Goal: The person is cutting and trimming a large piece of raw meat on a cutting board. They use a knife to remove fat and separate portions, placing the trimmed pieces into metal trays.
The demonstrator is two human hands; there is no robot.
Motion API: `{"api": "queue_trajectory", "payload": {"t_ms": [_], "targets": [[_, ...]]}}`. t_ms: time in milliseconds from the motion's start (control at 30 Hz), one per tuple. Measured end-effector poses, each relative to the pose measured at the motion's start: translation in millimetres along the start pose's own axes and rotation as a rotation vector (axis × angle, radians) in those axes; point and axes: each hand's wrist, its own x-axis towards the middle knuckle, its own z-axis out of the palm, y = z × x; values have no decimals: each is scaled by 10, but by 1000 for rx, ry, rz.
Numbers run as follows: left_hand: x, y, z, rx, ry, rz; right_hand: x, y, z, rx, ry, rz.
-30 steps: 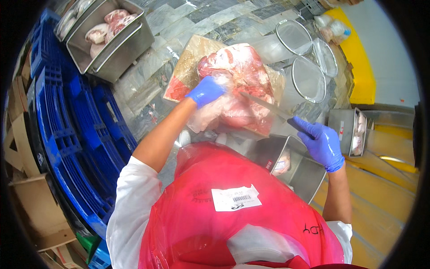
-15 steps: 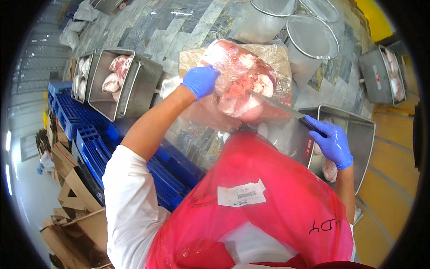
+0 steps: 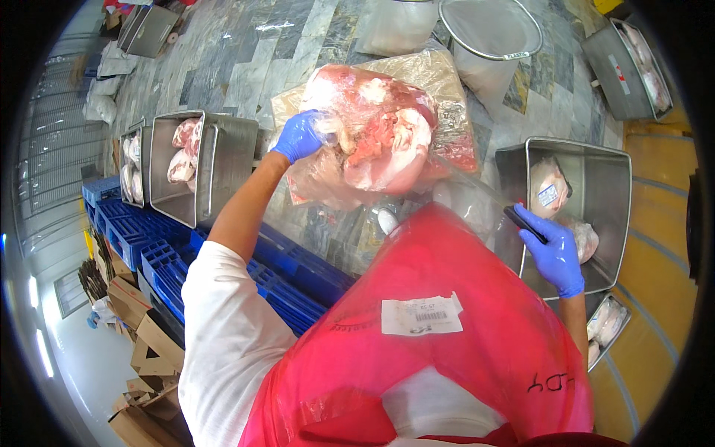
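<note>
- Two metal bins (image 3: 237, 167) are standing at the left, pieces of meat lying in them.
- Blue plastic pallets (image 3: 294, 261) are lying beneath my left forearm, probably limiting my footing there.
- My left hand (image 3: 299, 136) is gripping clear film (image 3: 320, 179) at the meat's left edge.
- The big piece of meat (image 3: 372, 123) is resting on a wrapped box (image 3: 450, 97); I am judging the work partway along, its top lying bare and rough while loose film is clinging at the near side.
- A bag-lined hoop (image 3: 484, 78) is standing behind, apparently clear of my reach.
- My right hand (image 3: 555, 249) is gripping a knife (image 3: 517, 217) by its dark handle; its blade is blurring, so I cannot tell whether it is touching the meat.
- A deep bin (image 3: 596, 186) is crowding that hand, packed pieces (image 3: 551, 190) lying inside.
</note>
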Motion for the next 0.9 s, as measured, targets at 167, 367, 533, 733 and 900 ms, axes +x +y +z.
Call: {"api": "queue_trajectory", "payload": {"t_ms": [167,367,533,733,900], "targets": [[-150,167,286,56,146,-211,185,15,96,27,90,14],[-124,457,654,185,51,-465,955,-105,354,-193,244,-140],[-163,776,304,-13,157,-557,900,-246,486,-160,323,-215],[-106,727,-152,251,236,-451,405,-83,424,-26,57,-178],[20,465,-30,191,176,-459,390,59,377,-24,-12,-170]]}}
